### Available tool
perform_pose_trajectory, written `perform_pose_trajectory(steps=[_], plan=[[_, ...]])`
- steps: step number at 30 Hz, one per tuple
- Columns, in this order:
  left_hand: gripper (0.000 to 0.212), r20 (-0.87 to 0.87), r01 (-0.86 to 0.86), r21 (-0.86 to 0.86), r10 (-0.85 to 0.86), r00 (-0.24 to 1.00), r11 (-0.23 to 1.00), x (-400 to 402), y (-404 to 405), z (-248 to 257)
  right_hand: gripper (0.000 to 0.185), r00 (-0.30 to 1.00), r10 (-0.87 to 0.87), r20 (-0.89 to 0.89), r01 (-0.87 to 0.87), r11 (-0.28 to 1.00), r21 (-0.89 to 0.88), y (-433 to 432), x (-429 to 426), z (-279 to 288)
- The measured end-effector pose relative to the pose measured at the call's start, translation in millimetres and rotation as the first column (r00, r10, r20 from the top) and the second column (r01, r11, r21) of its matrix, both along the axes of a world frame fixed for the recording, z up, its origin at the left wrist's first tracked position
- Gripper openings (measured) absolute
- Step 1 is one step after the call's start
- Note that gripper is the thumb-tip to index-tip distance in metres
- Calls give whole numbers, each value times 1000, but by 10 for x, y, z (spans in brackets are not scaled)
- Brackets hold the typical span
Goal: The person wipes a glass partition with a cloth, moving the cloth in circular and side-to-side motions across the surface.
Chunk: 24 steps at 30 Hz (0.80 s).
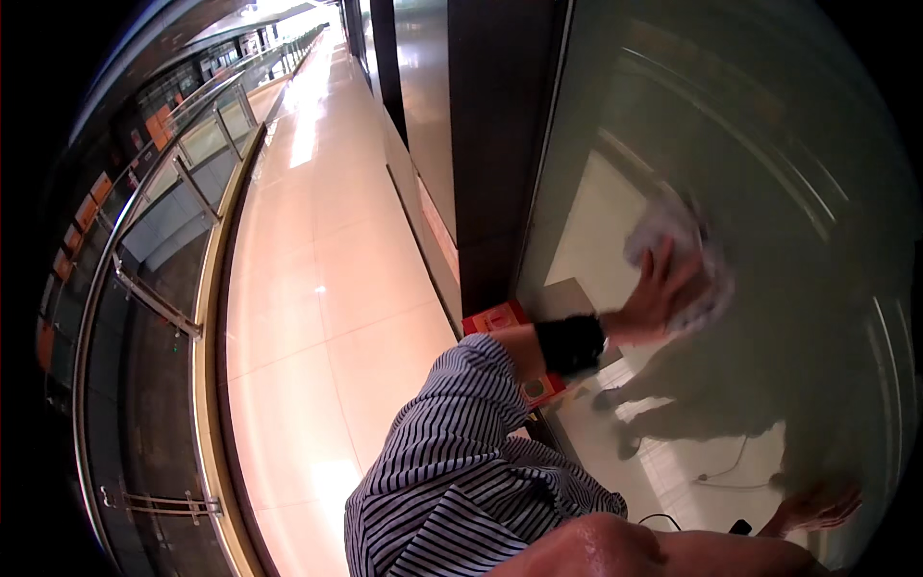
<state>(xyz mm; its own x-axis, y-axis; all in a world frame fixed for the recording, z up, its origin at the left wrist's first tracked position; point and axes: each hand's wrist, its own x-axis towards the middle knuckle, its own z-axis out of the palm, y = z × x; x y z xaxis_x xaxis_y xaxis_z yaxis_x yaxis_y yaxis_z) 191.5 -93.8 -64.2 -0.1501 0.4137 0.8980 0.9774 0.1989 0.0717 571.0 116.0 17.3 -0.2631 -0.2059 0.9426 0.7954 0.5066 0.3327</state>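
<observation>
My left hand [660,288], blurred, presses a pale greyish-purple cloth [652,222] flat against a large glass panel [764,166]. Its fingers are spread over the cloth, which shows on both sides of the hand. A black band [571,345] circles that wrist, below a rolled striped sleeve [454,433]. At the lower right, my right hand [818,508] is near the glass with its fingers extended. Nothing shows in it; whether it touches the pane cannot be made out. The bare right arm crosses the bottom edge of the view.
A dark upright frame [497,144] borders the glass. Red printed boxes [497,317] sit low beside it, partly behind my left arm. A glossy tiled walkway [324,288] runs along a glass balustrade with a metal handrail [108,245]. Reflections of legs show in the pane.
</observation>
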Motion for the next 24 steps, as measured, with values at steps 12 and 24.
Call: perform_pose_trajectory(steps=[12,24], plan=[[69,150,-476,268,452,879,837,-1637,-289,886,51,994,104,-22,-103,994,26,-151,-114,100],[62,758,-407,524,-193,623,748,-362,85,-715,52,991,118,-66,-120,992,-38,-169,-144,104]])
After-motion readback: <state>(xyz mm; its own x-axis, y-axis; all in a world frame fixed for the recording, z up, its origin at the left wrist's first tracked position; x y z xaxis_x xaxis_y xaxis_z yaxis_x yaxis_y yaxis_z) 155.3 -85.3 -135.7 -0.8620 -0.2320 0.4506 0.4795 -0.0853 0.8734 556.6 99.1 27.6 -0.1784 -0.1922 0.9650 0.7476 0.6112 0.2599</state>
